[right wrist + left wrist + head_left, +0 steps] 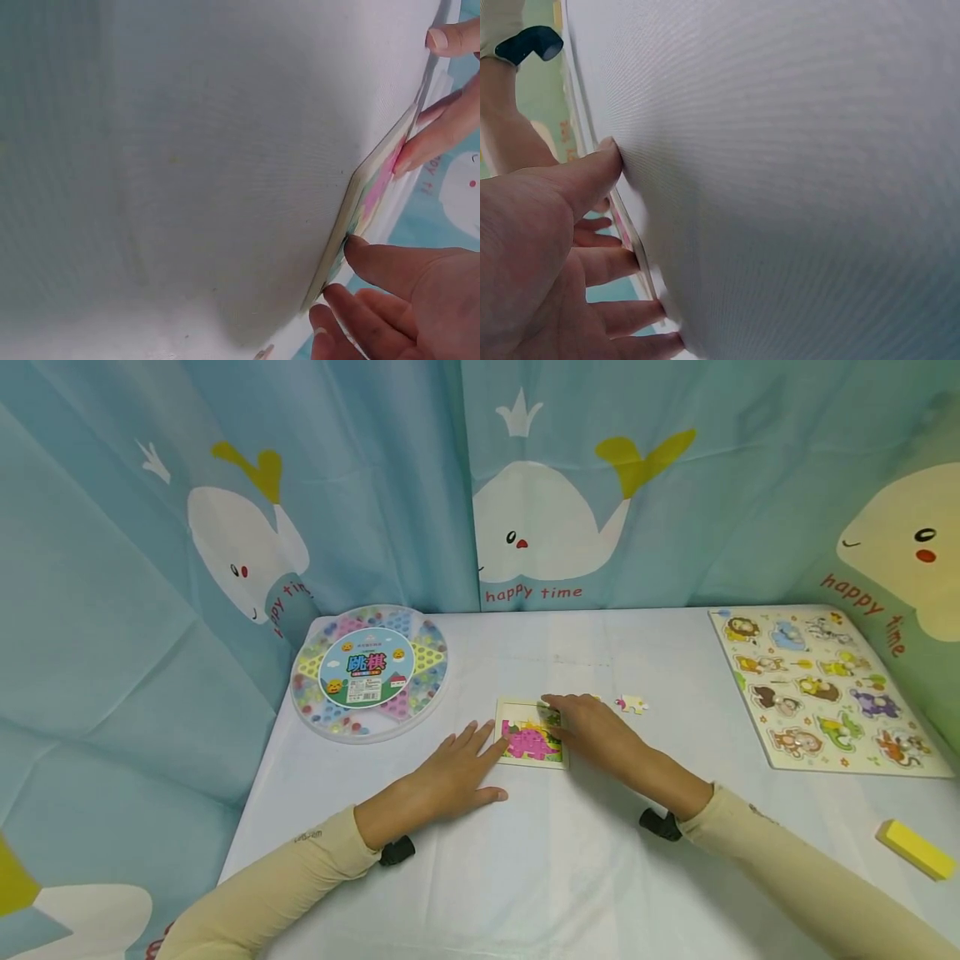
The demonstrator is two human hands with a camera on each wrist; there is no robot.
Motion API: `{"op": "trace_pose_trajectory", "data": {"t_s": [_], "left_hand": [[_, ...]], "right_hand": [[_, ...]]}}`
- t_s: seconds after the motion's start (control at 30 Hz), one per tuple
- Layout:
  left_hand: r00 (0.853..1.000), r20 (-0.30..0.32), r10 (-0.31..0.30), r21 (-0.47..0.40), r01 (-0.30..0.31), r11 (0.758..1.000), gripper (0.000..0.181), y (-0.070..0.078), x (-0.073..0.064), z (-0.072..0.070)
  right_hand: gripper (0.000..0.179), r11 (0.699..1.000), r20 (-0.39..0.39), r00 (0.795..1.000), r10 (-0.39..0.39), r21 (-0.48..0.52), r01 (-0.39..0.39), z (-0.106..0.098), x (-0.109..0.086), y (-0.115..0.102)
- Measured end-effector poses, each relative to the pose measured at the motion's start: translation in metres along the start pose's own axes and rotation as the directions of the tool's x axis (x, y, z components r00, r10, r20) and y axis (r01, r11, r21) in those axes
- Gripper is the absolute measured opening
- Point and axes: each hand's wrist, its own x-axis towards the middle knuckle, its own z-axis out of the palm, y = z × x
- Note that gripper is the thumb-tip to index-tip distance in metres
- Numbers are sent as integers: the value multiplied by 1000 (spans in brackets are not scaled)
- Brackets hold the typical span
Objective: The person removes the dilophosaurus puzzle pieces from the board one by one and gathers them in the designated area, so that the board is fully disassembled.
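Observation:
A small framed jigsaw puzzle [529, 745] with a pink dinosaur lies flat on the white table between both hands. My left hand [450, 777] rests at its left side with fingers spread, one fingertip over the picture; the thumb stands apart on the cloth. At the upper right corner is my right hand [600, 737]. In the right wrist view its thumb [360, 251] presses on the puzzle's surface, while the index finger touches the frame's edge. The right hand covers part of the picture's right side. A loose puzzle piece [633, 704] lies just beyond the right hand.
A round Chinese checkers box [420, 714] with coloured marbles sits at the back left. An animal peg puzzle board [813, 760] lies at the right. Near the right edge is a yellow block [917, 850]. A whale-print curtain [390, 485] hangs behind the table.

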Motion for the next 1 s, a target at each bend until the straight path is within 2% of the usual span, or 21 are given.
{"op": "trace_pose_trajectory", "data": {"t_s": [0.13, 0.3, 0.6, 0.73, 1.0], "left_hand": [[1000, -8, 0, 5, 0, 1000, 81, -1, 0, 1], [1000, -10, 0, 2, 0, 1000, 82, -1, 0, 1], [1000, -3, -2, 0, 2, 1000, 82, 0, 0, 0], [1000, -6, 1, 5, -1, 1000, 82, -1, 1, 0], [1000, -7, 2, 12, -2, 1000, 82, -1, 1, 1]], "right_hand": [[50, 997, -41, 996, -75, -8, 75, 2, 0, 2], [53, 992, -49, 992, -119, -46, 117, 1, 3, 2], [60, 998, 75, 997, -32, -50, 36, -4, 9, 1], [58, 998, 83, 996, -39, -40, 42, -6, 9, 1], [42, 999, 70, 997, -29, 29, 27, -7, 7, 4]]}}
